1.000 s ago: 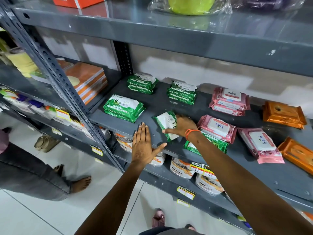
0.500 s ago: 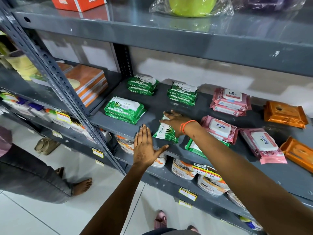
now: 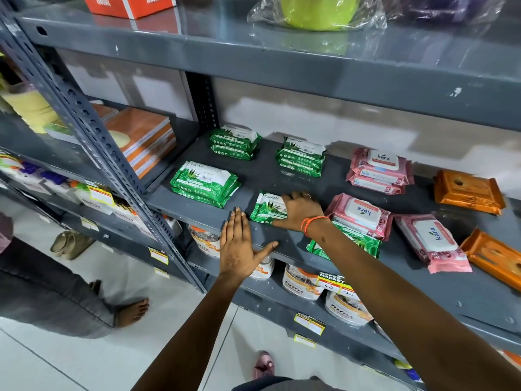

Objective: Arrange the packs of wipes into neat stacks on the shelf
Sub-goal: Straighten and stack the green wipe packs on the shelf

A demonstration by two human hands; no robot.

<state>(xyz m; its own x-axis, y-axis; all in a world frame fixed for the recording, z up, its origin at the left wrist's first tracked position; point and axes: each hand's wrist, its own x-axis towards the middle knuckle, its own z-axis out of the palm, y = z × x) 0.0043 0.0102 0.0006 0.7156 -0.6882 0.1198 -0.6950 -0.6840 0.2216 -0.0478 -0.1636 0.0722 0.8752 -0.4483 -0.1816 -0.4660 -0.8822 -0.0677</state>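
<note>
A green pack of wipes (image 3: 265, 208) lies flat near the front of the grey shelf (image 3: 270, 179). My right hand (image 3: 298, 211) grips its right side, fingers curled over it. My left hand (image 3: 239, 244) rests flat on the shelf's front edge just left of that pack, fingers straight. Green stacks sit at the front left (image 3: 204, 183), back left (image 3: 234, 142) and back middle (image 3: 301, 156). Another green pack (image 3: 363, 242) lies under my right forearm, partly beneath a pink pack (image 3: 359, 214).
A pink stack (image 3: 379, 170) and a loose pink pack (image 3: 432, 241) lie to the right, with orange packs (image 3: 468, 191) beyond. Tubs (image 3: 301, 283) fill the shelf below. A slanted steel upright (image 3: 93, 128) bounds the left. A person's bare foot (image 3: 132, 309) rests on the floor.
My right hand turned the green pack from a tilted pose to lying flat and slid it left and slightly back on the shelf. My left hand stayed on the front edge.
</note>
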